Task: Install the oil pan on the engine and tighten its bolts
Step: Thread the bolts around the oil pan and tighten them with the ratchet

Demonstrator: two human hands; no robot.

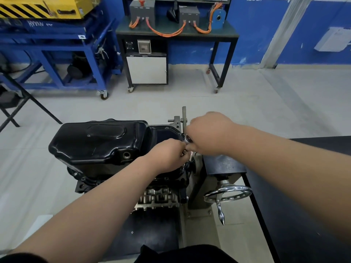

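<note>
Glossy black metal oil pan (98, 143) lay 9-to-3 o'clock atop the engine (161, 198); at its 3 o'clock end, left hand (169, 154) pinched a small bolt (183, 153), right hand (209, 133) gripped a chrome tool (188, 139).

A: Centre frame: right hand (209, 133) motion-blurred; only a sliver of the shiny metal piece (188, 139) shows in its grip.
B: Noted. The left hand (169, 154) hides its own fingertips; brassy bit (183, 153) there too small to identify.
A: Both hands cover the oil pan (98, 143) at its right edge. Upper left, yellow machine (47, 6) cut by the frame's top.
</note>
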